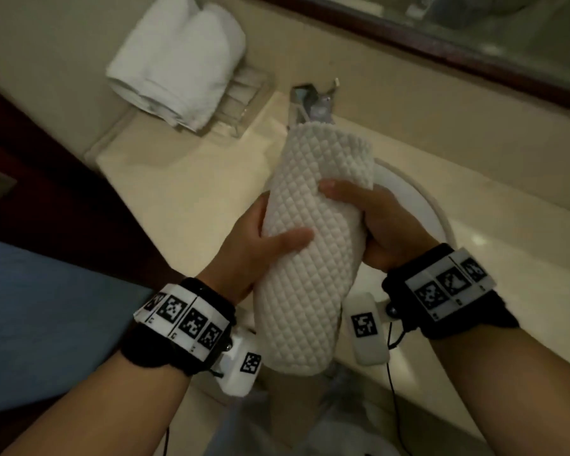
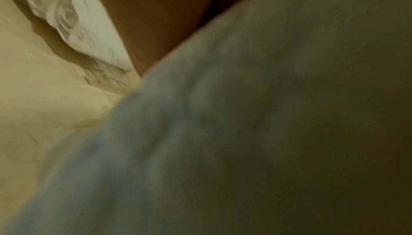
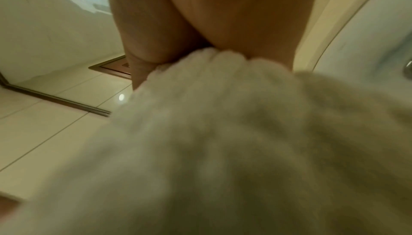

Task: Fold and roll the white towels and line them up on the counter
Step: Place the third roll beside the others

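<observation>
I see black wristbands (image 1: 181,327) on both bare forearms, each carrying white plates of black square markers, small white camera boxes (image 1: 367,327), and thin black cables (image 1: 392,386).

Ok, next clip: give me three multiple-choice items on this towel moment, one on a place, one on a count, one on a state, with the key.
1. Where do the finished rolled towels lie?
A. In the sink
B. On the counter's far left, by the wall
C. On the floor

2. How many hands hold the quilted towel?
A. None
B. One
C. Two

3. What state is the quilted towel in?
A. Rolled into a tube, held off the counter
B. Spread flat on the counter
C. Hanging from a rail

Key: 1 B, the head view shows them on the counter at the far left against the wall. 2 C, the left hand and right hand each wrap a side of it. 3 A, it forms a tube raised in front of the sink and faucet.
</observation>
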A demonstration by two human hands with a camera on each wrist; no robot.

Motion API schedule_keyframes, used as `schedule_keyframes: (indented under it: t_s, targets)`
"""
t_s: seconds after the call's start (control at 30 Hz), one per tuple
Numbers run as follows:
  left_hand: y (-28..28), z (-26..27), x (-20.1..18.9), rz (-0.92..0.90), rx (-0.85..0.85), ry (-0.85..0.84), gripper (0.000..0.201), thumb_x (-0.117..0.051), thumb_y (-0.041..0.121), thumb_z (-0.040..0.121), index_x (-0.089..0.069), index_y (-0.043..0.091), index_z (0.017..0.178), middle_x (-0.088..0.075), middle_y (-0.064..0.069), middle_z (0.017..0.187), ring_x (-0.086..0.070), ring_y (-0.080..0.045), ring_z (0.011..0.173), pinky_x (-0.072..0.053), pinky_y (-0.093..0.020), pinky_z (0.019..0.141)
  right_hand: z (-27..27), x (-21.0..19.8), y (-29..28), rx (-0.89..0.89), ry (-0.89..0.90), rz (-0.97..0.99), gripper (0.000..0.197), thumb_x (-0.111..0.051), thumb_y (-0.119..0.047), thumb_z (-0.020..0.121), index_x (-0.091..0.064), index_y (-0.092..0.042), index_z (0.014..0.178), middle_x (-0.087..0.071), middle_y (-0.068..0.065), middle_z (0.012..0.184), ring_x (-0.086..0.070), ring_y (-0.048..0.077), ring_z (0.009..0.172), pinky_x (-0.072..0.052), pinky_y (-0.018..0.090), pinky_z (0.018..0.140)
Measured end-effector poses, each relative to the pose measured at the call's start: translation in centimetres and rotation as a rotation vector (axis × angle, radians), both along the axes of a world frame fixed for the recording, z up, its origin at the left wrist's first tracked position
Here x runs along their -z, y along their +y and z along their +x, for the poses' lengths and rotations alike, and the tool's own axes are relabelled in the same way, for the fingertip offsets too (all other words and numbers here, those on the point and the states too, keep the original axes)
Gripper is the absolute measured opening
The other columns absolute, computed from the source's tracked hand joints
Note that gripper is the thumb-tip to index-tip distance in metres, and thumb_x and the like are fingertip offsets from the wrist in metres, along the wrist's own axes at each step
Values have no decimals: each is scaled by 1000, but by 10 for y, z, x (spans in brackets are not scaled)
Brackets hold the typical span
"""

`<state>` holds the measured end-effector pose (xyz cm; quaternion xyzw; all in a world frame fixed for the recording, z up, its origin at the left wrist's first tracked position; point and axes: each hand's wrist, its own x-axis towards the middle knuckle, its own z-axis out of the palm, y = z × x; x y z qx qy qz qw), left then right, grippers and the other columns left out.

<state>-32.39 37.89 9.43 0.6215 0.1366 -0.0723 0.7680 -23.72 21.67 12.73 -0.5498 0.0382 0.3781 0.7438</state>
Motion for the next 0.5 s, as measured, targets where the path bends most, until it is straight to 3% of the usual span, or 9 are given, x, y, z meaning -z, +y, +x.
schedule_keyframes:
  t_s: [0.23, 0.33, 0.43, 0.5]
  targets:
    - [113, -19, -3, -26, -87, 47, 84, -80, 51, 62, -50, 35, 139, -72, 2, 122, -70, -24, 111, -59, -50, 91, 17, -13, 104, 205, -65, 66, 49, -68, -16, 85, -58, -1, 131, -67, 20, 123, -66, 38, 112, -56, 52, 91]
    - [143, -16, -4, -98, -186, 51, 83, -81, 48, 63, -52, 31, 139, -70, -1, 126, -68, -28, 115, -56, -55, 95, 32, -17, 139, 280, -80, 102, 49, -67, -17, 86, -58, -2, 132, -67, 19, 125, -67, 36, 112, -55, 52, 92]
    - [169, -3, -9, -184, -267, 18, 82, -80, 41, 66, -51, 23, 141, -65, -7, 134, -65, -30, 121, -57, -53, 94, 54, -23, 171, 327, -84, 155, 47, -68, -19, 87, -59, -5, 131, -68, 17, 125, -66, 34, 113, -53, 53, 96]
    - [185, 11, -14, -247, -337, -2, 90, -89, 42, 60, -51, 22, 140, -64, -9, 136, -65, -31, 121, -57, -52, 92, 73, -28, 192, 325, -90, 181, 44, -66, -21, 90, -59, -8, 131, -69, 15, 123, -67, 32, 112, -54, 52, 95]
